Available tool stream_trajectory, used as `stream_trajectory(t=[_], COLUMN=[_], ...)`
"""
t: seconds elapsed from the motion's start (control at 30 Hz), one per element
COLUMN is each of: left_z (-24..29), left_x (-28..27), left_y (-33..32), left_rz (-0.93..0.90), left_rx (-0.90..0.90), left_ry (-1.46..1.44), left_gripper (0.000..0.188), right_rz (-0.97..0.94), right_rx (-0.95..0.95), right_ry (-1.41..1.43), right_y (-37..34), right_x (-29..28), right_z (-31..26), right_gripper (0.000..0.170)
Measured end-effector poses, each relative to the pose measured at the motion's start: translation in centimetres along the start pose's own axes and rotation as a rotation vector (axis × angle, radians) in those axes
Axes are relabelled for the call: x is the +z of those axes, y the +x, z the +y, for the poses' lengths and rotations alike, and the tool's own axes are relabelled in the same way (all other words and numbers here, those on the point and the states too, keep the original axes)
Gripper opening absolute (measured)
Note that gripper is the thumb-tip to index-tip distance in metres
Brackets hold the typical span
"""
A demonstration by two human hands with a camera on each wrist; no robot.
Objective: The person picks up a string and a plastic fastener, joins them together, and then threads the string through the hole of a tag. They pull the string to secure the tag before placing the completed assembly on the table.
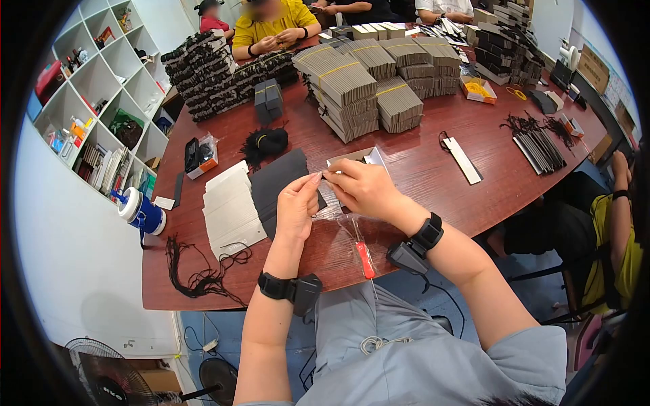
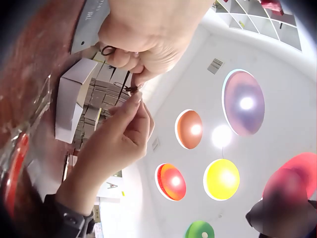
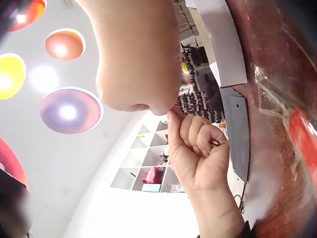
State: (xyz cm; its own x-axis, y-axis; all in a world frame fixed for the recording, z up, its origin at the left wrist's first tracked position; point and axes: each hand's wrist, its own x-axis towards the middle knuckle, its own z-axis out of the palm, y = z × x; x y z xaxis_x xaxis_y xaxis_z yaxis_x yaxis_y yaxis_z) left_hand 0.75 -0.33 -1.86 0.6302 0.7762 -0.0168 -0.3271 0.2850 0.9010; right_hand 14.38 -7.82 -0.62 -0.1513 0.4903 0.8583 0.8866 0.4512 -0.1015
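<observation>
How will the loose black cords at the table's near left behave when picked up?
The black cords are probably floppy, since they lie in loose curves. They may tangle, because many strands cross. Being thin, they are likely light.

One grey card (image 2: 90, 27), toward the near edge of the dark-red worktop (image 1: 433, 216), bears "THE", the lettering after it too small to read.

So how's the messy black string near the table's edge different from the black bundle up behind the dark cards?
The loose string sprawls in long, wavy strands, but the black bundle is bunched into a compact clump. The loose string lies near the table's front edge; the black bundle sits farther back. Both are black.
</observation>
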Motion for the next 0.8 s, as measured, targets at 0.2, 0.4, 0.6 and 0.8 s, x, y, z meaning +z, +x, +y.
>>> stream_trajectory(t=[0.2,0.4,0.6,0.8], left_z=[0.4,0.3,0.2,-0.1], left_x=[0.1,0.2,0.6,0.7], left_y=[-0.2,-0.3,-0.5,-0.4], left_rz=[-0.031,-0.115,0.036,0.136], left_rx=[0.026,0.034,0.206,0.364], left_ry=[-0.100,-0.072,0.165,0.344], left_gripper=[0.013,0.015,0.015,0.015], right_rz=[0.144,-0.205,-0.226,-0.221], right_rx=[0.483,1.064,1.105,1.120], right_ry=[0.509,1.177,1.253,1.276], right_y=[-0.1,-0.6,-0.6,-0.4], right_x=[0.8,0.7,0.5,0.3], right_z=[0.6,1.3,1.7,1.4], right_gripper=[0.015,0.017,0.016,0.017])
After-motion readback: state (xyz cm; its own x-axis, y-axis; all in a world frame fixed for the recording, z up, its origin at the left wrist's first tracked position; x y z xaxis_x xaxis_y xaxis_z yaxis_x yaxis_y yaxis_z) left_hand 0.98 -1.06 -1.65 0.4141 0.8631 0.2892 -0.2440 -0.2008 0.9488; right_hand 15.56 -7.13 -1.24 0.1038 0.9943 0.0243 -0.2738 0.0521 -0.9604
